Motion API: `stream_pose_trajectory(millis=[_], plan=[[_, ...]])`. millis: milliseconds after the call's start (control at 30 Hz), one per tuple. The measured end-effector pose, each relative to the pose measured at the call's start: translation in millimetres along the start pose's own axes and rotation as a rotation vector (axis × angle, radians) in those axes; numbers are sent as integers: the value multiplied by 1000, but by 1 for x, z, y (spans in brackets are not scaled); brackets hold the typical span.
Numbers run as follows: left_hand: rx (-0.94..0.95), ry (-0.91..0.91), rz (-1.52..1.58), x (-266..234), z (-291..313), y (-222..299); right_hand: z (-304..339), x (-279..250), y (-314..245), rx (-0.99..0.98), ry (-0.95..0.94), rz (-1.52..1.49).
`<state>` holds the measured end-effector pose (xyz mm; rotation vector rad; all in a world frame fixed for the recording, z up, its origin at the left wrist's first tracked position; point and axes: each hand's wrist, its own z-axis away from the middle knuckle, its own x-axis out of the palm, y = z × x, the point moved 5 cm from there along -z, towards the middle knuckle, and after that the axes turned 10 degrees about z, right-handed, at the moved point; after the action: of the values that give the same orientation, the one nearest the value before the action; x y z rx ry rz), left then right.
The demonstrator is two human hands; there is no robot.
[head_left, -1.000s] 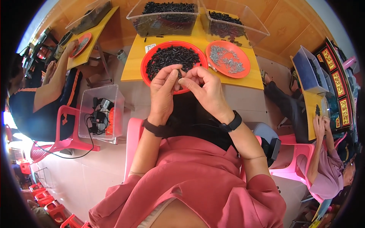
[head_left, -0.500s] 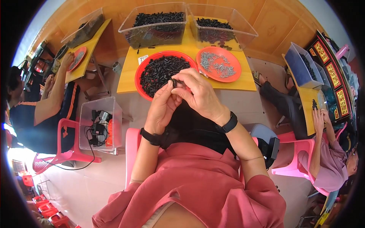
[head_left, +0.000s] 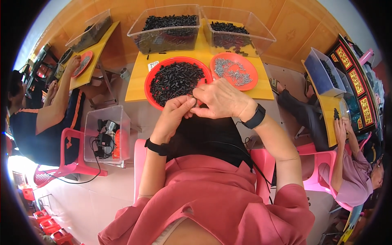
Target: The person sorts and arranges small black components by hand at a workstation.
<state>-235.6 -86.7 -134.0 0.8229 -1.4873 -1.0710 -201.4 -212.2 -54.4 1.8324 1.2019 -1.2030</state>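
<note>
My left hand (head_left: 173,116) is closed, thumb and fingertips pinching a small black piece (head_left: 192,96) that is almost wholly covered by fingers. Against its fingertips lies my right hand (head_left: 222,100), back upward, thumb and fingers curled together; what they grip is hidden. Both hands are over the near edge of the yellow table (head_left: 136,87). Just beyond them stands a red round basin (head_left: 149,92) full of short black plastic parts (head_left: 173,81). To its right, an orange-red plate (head_left: 250,65) carries many small grey screws (head_left: 232,70).
Two clear bins (head_left: 163,47) (head_left: 261,38) with black parts stand at the table's back. A clear box (head_left: 87,143) with cables sits at left. Co-workers sit at side tables: one person (head_left: 45,126) left, another (head_left: 353,175) right. My pink chair (head_left: 141,163) is beneath me.
My right hand has shifted right and slightly down, its wrist turning so its back covers the fingertips. The black piece, visible before, is now mostly hidden. My left hand moved slightly down.
</note>
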Motion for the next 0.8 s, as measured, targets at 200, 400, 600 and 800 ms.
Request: stream_pose_trajectory(millis=[200, 400, 600, 800], plan=[[-84, -19, -2, 10, 1, -8, 6, 5, 3, -24, -134, -31], [-109, -31, 32, 11, 1, -11, 13, 6, 2, 29, -106, -102], [-131, -48, 47, 15, 2, -12, 16, 4, 2, 18, -98, -95], [-15, -117, 1, 21, 2, -7, 20, 5, -1, -7, 35, -125]])
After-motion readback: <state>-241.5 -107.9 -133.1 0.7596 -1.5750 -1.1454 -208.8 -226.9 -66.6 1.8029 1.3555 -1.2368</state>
